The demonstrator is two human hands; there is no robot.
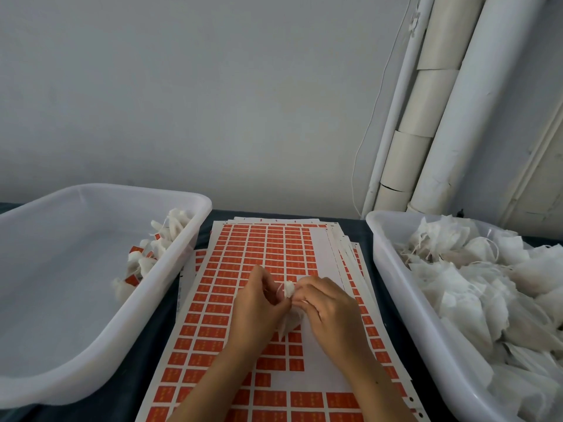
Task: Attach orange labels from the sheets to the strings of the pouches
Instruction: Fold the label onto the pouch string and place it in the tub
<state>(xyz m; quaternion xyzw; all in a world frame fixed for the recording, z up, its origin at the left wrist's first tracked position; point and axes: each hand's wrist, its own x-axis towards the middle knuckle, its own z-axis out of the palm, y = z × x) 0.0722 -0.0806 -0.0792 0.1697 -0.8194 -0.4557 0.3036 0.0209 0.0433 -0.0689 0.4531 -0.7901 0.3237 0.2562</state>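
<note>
A stack of sheets of orange labels [243, 260] lies in the middle of the dark table, with bare white gaps on its right side. Above it my left hand [259, 309] and my right hand [327, 312] meet, and both pinch one white pouch [289, 319] between their fingertips. The pouch's gathered top and string [288, 289] stick up between the thumbs, and its body hangs below the hands. Whether a label is on the string is hidden by the fingers.
At the left stands a white bin [91, 300] with several labelled pouches [146, 257] along its right wall. Another white bin [405, 300] at the right is piled with unlabelled pouches [487, 284]. White pipes [426, 102] run up the wall behind.
</note>
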